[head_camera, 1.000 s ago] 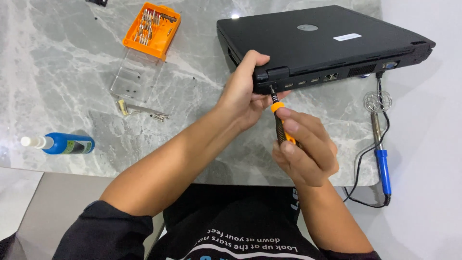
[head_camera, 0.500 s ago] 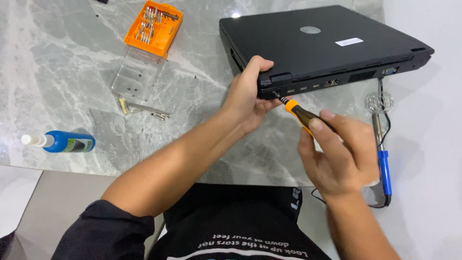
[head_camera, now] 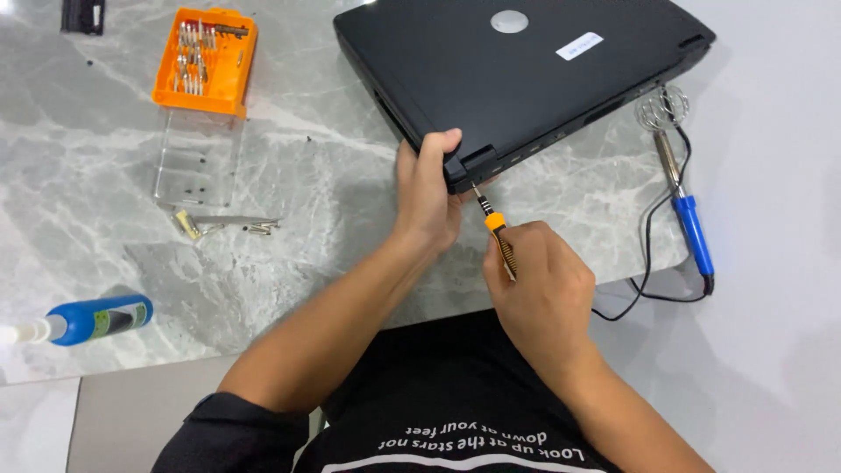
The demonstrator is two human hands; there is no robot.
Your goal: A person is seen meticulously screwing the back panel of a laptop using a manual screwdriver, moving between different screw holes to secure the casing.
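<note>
So the screwdriver (head_camera: pixel 496 229) has an orange collar and a dark grip, and its thin metal tip sits right against the near corner of the black laptop (head_camera: pixel 526 79), just under the hinge block. Its long axis runs on a diagonal: tip pointing up and to the left into the laptop edge, handle coming back down toward the person.

The right hand (head_camera: pixel 539 285) is wrapped around the handle, fingers curled tight on it, so most of the grip is hidden and only the collar and shaft stick out. Wrist is bent in, forearm coming up from the bottom right. The left hand (head_camera: pixel 427 197) is clamped on that same laptop corner, thumb up on the closed lid, the other fingers pressed against the side edge, forearm stretched out from the lower left.

The laptop lies shut and flat, turned at an angle on a grey marble-look tabletop (head_camera: pixel 289 263), with its far corner hanging over the table's right edge. Well off to the left are an orange bit tray (head_camera: pixel 204 61), a clear plastic lid (head_camera: pixel 197 158) just below it, and a few loose screws (head_camera: pixel 254 228). A blue bottle (head_camera: pixel 92 320) lies on its side near the front left edge. To the right of the laptop, a blue-handled soldering iron (head_camera: pixel 683 197) rests in its wire stand, cord trailing off the table. Floor looks plain white.
</note>
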